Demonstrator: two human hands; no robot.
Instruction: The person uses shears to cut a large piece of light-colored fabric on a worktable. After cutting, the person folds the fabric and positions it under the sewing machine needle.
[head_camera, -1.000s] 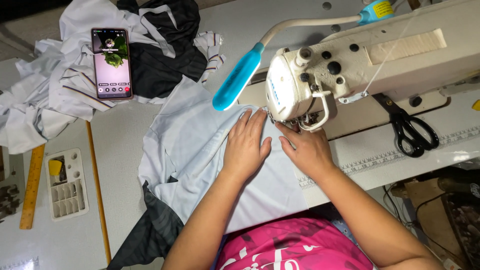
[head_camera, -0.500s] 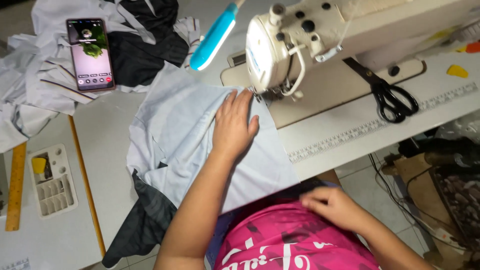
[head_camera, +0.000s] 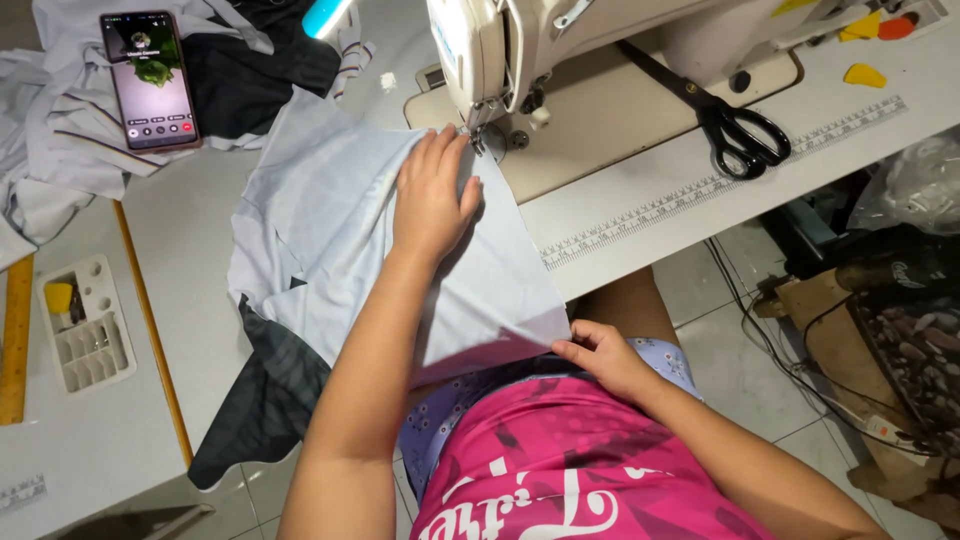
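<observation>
A pale blue piece of cloth lies across the white table and hangs over its front edge. My left hand rests flat on it, fingers together, fingertips close to the needle of the cream sewing machine. My right hand is down at my lap, pinching the lower corner of the same cloth at the table's front edge. A darker grey cloth hangs below the blue one.
Black scissors lie on the machine bed to the right. A phone with a lit screen rests on a heap of clothes at the back left. A white parts tray and yellow ruler sit at the left. Cables and boxes crowd the floor at right.
My right hand left the cloth beside the needle and dropped to my lap, where it now holds the cloth's lower corner. My left hand stayed flat on the cloth.
</observation>
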